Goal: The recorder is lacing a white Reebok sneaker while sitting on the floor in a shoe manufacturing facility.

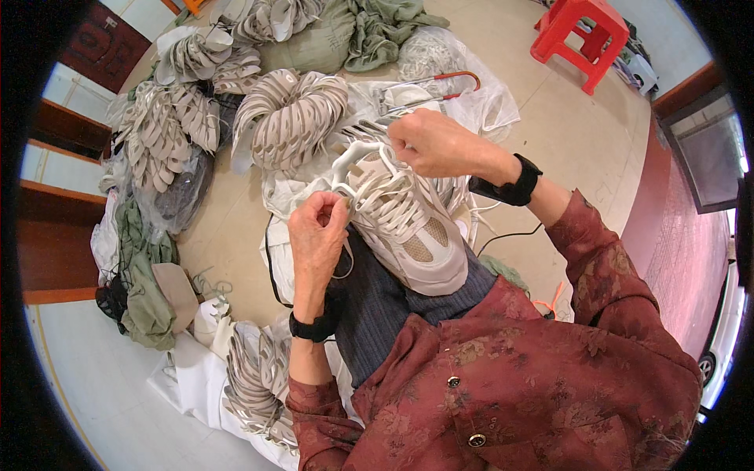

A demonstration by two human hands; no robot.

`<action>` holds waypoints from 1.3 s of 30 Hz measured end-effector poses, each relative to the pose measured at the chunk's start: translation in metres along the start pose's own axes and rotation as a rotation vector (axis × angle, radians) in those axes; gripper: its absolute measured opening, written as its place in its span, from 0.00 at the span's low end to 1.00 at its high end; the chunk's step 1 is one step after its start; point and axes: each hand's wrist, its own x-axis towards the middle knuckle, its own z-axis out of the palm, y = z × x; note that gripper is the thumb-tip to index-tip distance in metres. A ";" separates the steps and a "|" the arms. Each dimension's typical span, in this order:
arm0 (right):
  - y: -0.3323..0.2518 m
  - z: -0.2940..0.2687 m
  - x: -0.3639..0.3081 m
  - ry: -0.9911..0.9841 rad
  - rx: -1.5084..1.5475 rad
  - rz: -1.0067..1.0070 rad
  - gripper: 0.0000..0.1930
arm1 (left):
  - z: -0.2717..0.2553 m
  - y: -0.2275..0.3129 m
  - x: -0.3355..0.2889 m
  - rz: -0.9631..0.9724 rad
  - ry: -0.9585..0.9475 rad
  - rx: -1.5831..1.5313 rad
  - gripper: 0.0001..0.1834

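Note:
A beige and white sneaker upper (pixel 430 250) with a tan mesh toe rests on my knees, its toe toward me. White shoelaces (pixel 391 206) criss-cross its front, and a white loop-shaped piece (pixel 360 153) stands at its collar. My left hand (pixel 316 235) is pinched at the left of the collar. A thin lace hangs below its fingers. My right hand (pixel 433 144) is closed just above the collar's right side. Its fingertips are turned away, so what they hold is hidden.
Bundled shoe uppers (pixel 289 118) lie on the floor ahead, with more stacked at left (pixel 165 129) and lower left (pixel 259 377). Green cloth sacks (pixel 345 35) lie behind them. A red-handled hook tool (pixel 440 85) rests on plastic. A red stool (pixel 581 39) stands far right.

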 end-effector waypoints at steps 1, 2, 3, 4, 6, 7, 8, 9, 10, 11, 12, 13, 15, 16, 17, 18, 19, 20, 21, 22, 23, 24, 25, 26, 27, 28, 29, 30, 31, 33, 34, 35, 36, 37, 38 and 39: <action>-0.004 0.001 0.001 -0.001 0.001 -0.002 0.07 | -0.001 0.000 0.000 -0.001 0.002 0.000 0.10; -0.007 0.001 0.001 -0.004 0.002 0.015 0.07 | -0.001 0.000 -0.001 0.002 0.004 0.015 0.10; -0.010 0.002 0.003 -0.006 0.002 0.032 0.07 | -0.002 -0.001 -0.001 0.006 0.007 0.031 0.10; -0.006 0.001 0.003 -0.006 0.000 0.032 0.07 | -0.001 0.000 0.000 0.007 0.007 0.029 0.10; 0.006 -0.001 0.005 -0.141 0.338 0.095 0.07 | 0.001 0.002 0.000 0.016 0.007 0.043 0.10; 0.006 0.001 0.004 -0.143 0.339 0.092 0.07 | 0.000 0.001 0.000 0.014 0.011 0.043 0.10; 0.006 0.002 0.003 -0.180 0.449 0.149 0.07 | -0.001 -0.001 0.000 0.017 0.009 0.026 0.10; 0.007 0.004 0.002 -0.216 0.559 0.208 0.07 | -0.001 -0.003 -0.001 0.020 0.007 0.008 0.10; 0.008 0.004 0.002 -0.216 0.557 0.208 0.07 | -0.001 -0.002 -0.001 0.020 0.007 0.007 0.10; 0.009 0.005 0.001 -0.212 0.539 0.178 0.07 | -0.001 -0.001 -0.001 0.014 0.005 0.013 0.10; 0.010 0.005 0.001 -0.208 0.521 0.149 0.07 | -0.001 0.001 -0.001 0.008 0.003 0.019 0.10; 0.004 0.002 0.002 -0.209 0.523 0.147 0.07 | -0.001 0.000 -0.002 0.006 0.004 0.020 0.10; -0.008 -0.002 0.003 0.125 0.291 -0.119 0.07 | 0.000 0.000 -0.003 0.011 0.010 -0.029 0.09; -0.012 0.000 0.006 0.128 0.291 -0.118 0.07 | 0.000 0.000 -0.003 0.012 0.008 -0.028 0.09; -0.017 0.004 0.013 0.160 0.294 -0.183 0.06 | 0.001 0.001 -0.003 0.004 0.009 -0.024 0.09; -0.022 0.008 0.017 0.192 0.296 -0.248 0.07 | 0.001 0.001 -0.003 -0.004 0.009 -0.021 0.09; -0.027 0.013 0.019 0.192 0.296 -0.249 0.07 | 0.000 0.000 -0.003 -0.004 0.010 -0.020 0.09; -0.032 0.019 0.019 0.077 0.291 -0.216 0.06 | 0.000 -0.002 -0.003 -0.019 0.009 -0.025 0.09; -0.035 0.022 0.020 -0.039 0.284 -0.182 0.06 | 0.000 -0.004 -0.003 -0.034 0.008 -0.031 0.09; -0.035 0.025 0.020 -0.041 0.286 -0.185 0.06 | 0.000 -0.001 -0.003 -0.036 0.011 -0.030 0.09; -0.035 0.027 0.021 -0.082 0.291 -0.180 0.06 | 0.001 0.003 -0.004 -0.028 0.026 -0.026 0.09; -0.034 0.029 0.022 -0.123 0.295 -0.174 0.05 | 0.002 0.005 -0.004 -0.021 0.040 -0.021 0.09; -0.034 0.027 0.026 -0.222 0.362 -0.142 0.06 | 0.002 0.004 -0.004 -0.022 0.042 -0.021 0.09; -0.036 0.027 0.027 -0.224 0.363 -0.143 0.06 | 0.002 0.002 -0.003 -0.023 0.048 -0.023 0.09; -0.037 0.026 0.028 -0.234 0.355 -0.151 0.05 | 0.003 0.000 -0.003 -0.024 0.053 -0.025 0.09; -0.037 0.026 0.028 -0.243 0.344 -0.156 0.05 | 0.003 -0.001 -0.002 -0.023 0.051 -0.028 0.09; -0.036 0.026 0.027 -0.244 0.342 -0.153 0.05 | 0.003 -0.002 -0.001 -0.037 0.030 -0.012 0.09; -0.035 0.028 0.025 -0.218 0.386 -0.139 0.04 | 0.004 -0.004 0.001 -0.052 0.008 0.005 0.09; -0.038 0.028 0.026 -0.192 0.426 -0.136 0.04 | 0.003 -0.004 0.000 -0.049 0.015 0.003 0.09; -0.041 0.025 0.027 -0.154 0.382 -0.203 0.03 | 0.000 -0.005 -0.001 -0.003 0.073 0.040 0.07; -0.039 0.025 0.025 -0.114 0.346 -0.255 0.03 | 0.001 -0.005 -0.001 -0.007 0.071 0.041 0.07; -0.035 0.026 0.026 -0.115 0.349 -0.254 0.03 | 0.002 -0.004 -0.002 0.013 0.101 -0.003 0.06; -0.027 0.026 0.030 -0.035 0.290 -0.272 0.03 | 0.002 -0.003 -0.002 0.033 0.131 -0.047 0.06; -0.018 0.023 0.034 0.046 0.229 -0.291 0.03 | 0.001 0.000 -0.001 0.032 0.132 -0.046 0.06; -0.004 0.012 0.039 0.147 0.209 -0.265 0.04 | 0.001 0.005 0.001 0.143 0.145 0.034 0.06; 0.012 -0.001 0.041 0.249 0.187 -0.239 0.04 | 0.001 0.009 0.003 0.256 0.159 0.114 0.08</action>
